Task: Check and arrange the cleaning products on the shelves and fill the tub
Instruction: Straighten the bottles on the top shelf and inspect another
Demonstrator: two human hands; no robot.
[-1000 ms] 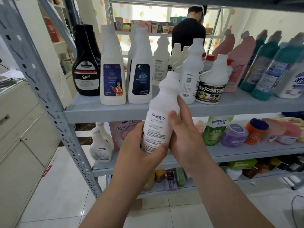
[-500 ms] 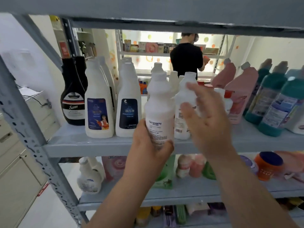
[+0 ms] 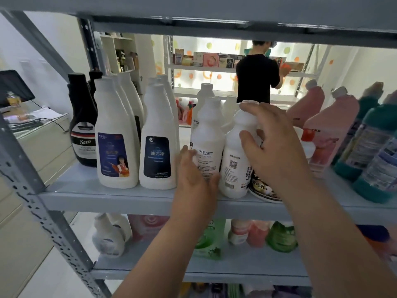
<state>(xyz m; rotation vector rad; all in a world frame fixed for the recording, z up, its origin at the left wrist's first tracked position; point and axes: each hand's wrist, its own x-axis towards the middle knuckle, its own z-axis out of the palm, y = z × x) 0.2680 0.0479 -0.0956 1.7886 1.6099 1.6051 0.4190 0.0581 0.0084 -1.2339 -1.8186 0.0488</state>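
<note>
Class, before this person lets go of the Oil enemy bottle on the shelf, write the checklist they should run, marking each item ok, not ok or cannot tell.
1. Oil enemy bottle upright: ok.
2. Its label faces front: ok.
3. Its base flat on the shelf: cannot tell, the left hand gripping it hides the base.
4. QR-code bottle beside it upright: ok.
5. Right hand touches that bottle; firm grip: cannot tell.
</note>
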